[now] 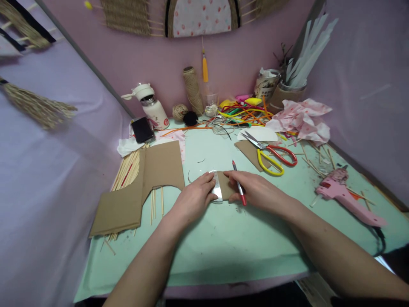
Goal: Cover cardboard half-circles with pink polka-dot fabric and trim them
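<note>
At the middle of the table, a small brown cardboard piece (224, 186) lies flat between my hands. My left hand (198, 195) has a clear ruler (218, 187) under its fingers and thumb, against the cardboard's left side. My right hand (251, 187) holds a red-tipped pen (239, 183) slanting between its fingers, while its thumb and fingertips touch the cardboard's right edge. Beyond that hand lie scissors (268, 154) with one red and one yellow handle, blades apart, over another cardboard scrap (251, 154).
Cut cardboard (162, 164) covers several thin wooden sticks (126, 170) at left. A pink glue gun (348, 196) lies at right beside loose sticks. Along the back stand a white bottle (155, 113), a twine spool (192, 89), bright cords (246, 114) and crumpled patterned cloth (302, 119).
</note>
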The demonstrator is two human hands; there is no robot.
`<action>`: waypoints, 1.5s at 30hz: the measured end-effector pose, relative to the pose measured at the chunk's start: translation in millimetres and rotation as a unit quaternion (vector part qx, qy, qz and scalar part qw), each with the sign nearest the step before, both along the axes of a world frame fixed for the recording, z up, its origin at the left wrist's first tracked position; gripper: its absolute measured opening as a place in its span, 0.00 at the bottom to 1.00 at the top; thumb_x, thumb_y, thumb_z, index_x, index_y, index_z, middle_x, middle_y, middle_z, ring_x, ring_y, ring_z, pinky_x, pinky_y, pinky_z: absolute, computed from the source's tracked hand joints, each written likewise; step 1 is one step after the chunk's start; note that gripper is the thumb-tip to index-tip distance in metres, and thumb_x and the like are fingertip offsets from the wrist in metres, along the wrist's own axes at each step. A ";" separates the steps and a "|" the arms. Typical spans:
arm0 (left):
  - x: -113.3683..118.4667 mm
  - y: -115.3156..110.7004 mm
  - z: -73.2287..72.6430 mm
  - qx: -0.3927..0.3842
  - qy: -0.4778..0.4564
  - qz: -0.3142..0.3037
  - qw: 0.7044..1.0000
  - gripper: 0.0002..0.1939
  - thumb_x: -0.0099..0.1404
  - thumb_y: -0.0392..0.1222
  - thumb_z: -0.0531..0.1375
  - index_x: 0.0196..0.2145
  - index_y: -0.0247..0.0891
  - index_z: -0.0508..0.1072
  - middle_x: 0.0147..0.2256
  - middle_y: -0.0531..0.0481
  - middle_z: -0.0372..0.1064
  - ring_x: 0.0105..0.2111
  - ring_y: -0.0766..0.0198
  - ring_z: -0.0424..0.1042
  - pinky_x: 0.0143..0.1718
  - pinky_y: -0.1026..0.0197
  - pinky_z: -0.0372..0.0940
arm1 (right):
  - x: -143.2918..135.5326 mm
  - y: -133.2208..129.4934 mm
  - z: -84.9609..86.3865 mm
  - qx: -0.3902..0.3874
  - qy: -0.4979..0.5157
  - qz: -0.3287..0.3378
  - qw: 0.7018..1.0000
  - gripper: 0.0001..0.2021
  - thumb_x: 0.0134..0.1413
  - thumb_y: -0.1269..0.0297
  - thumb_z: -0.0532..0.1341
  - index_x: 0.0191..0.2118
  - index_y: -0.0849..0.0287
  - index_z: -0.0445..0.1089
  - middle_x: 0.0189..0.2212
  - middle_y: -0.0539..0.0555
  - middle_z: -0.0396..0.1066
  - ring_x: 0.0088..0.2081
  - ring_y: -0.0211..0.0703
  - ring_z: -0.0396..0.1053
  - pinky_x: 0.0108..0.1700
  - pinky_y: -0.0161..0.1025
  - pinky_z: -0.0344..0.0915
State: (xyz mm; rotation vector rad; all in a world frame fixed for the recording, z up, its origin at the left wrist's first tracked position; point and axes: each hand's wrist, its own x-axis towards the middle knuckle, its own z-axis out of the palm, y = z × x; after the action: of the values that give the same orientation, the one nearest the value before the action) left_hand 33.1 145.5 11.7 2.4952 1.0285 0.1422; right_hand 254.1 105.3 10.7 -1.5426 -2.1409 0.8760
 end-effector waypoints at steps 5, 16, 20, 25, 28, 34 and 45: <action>1.0 0.0 6.1 -0.006 -0.001 -0.006 1.000 0.21 0.68 0.37 0.56 0.57 0.35 0.68 0.64 0.42 0.58 0.65 0.55 0.56 0.64 0.51 0.56 | 3.3 0.5 -2.0 -0.002 0.005 0.014 1.000 0.21 0.51 0.66 0.67 0.51 0.56 0.65 0.39 0.54 0.71 0.40 0.48 0.70 0.41 0.40 0.62; -2.9 2.9 4.2 -0.014 -0.017 -0.025 0.999 0.25 0.63 0.44 0.63 0.57 0.37 0.68 0.64 0.41 0.57 0.65 0.51 0.56 0.64 0.48 0.57 | 2.6 0.2 -1.0 0.008 0.006 0.017 1.000 0.20 0.53 0.65 0.65 0.52 0.56 0.66 0.38 0.54 0.71 0.39 0.47 0.69 0.39 0.39 0.61; -4.8 4.1 3.2 -0.015 -0.020 -0.029 0.999 0.30 0.59 0.47 0.67 0.57 0.36 0.67 0.64 0.40 0.56 0.65 0.50 0.56 0.64 0.49 0.57 | 2.3 0.3 -0.2 0.006 -0.002 0.018 1.000 0.20 0.54 0.65 0.65 0.52 0.56 0.65 0.38 0.54 0.71 0.39 0.47 0.69 0.40 0.40 0.61; -7.3 6.5 3.3 -0.016 -0.019 -0.037 0.999 0.30 0.59 0.46 0.66 0.58 0.38 0.67 0.64 0.41 0.58 0.64 0.49 0.56 0.63 0.48 0.58 | 3.2 0.8 -2.6 0.008 -0.004 0.021 1.000 0.22 0.53 0.65 0.66 0.54 0.56 0.65 0.39 0.54 0.71 0.39 0.47 0.69 0.40 0.40 0.61; -8.7 7.9 4.6 -0.021 -0.014 -0.040 0.999 0.31 0.60 0.46 0.65 0.59 0.38 0.66 0.64 0.41 0.57 0.64 0.50 0.56 0.63 0.48 0.57 | 3.2 0.8 -2.3 0.006 -0.007 0.019 1.000 0.22 0.53 0.66 0.66 0.54 0.56 0.65 0.39 0.54 0.71 0.39 0.47 0.69 0.40 0.40 0.61; -8.4 7.8 4.5 -0.019 -0.011 -0.040 0.999 0.30 0.60 0.45 0.65 0.59 0.37 0.66 0.64 0.41 0.57 0.64 0.51 0.56 0.63 0.49 0.57 | 1.9 0.6 1.6 -0.004 -0.004 0.018 1.000 0.22 0.53 0.66 0.65 0.54 0.56 0.64 0.38 0.54 0.71 0.39 0.46 0.68 0.39 0.39 0.61; -5.4 5.6 2.8 -0.001 -0.002 -0.034 0.999 0.30 0.59 0.45 0.66 0.58 0.36 0.68 0.64 0.40 0.57 0.64 0.51 0.56 0.63 0.49 0.58 | 2.6 1.0 -1.6 0.001 -0.012 0.019 1.000 0.21 0.52 0.66 0.66 0.53 0.56 0.65 0.38 0.54 0.71 0.40 0.48 0.69 0.40 0.40 0.61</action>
State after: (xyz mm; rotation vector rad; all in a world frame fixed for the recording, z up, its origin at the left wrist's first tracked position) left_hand 27.7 151.1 14.4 2.5245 0.9394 0.1253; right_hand 256.7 106.3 9.1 -1.5243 -2.1939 0.8702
